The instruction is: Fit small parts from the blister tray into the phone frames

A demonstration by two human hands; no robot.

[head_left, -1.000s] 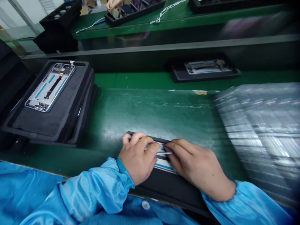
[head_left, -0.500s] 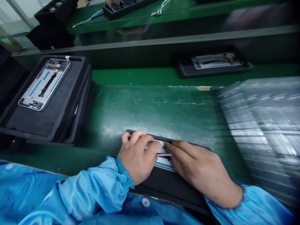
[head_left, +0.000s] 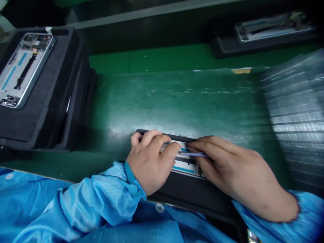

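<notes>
Two hands (head_left: 152, 165) (head_left: 238, 168), seemingly three phones (head_left: 186, 166) (head_left: 27, 67) (head_left: 274, 27)

Green tabletop (head_left: 162, 108), blue sleeves (head_left: 101, 199), black tray (head_left: 187, 189), white phone frame (head_left: 182, 165) with blue strips (head_left: 186, 169), silvery-grey striped plastic stack (head_left: 301, 114)

**Left hand (head_left: 149, 165) and right hand (head_left: 235, 165) close together beside the surface's (head_left: 177, 108) near edge**

Both arms cross the near edge. The left sleeve (head_left: 98, 195), blue, slopes up from the left, its cuff (head_left: 133, 185) fastened at the wrist. The left hand is palm down, knuckles arched and fingers curled, forefinger and thumb bent toward the right hand. The right sleeve (head_left: 314, 211), also blue, comes in from the right and ends at a bare wrist (head_left: 280, 206). The right hand reaches leftward, back upward, thumb and forefinger pinched, the other fingers folded alongside. The two hands' fingertips are near each other but apart.
</notes>
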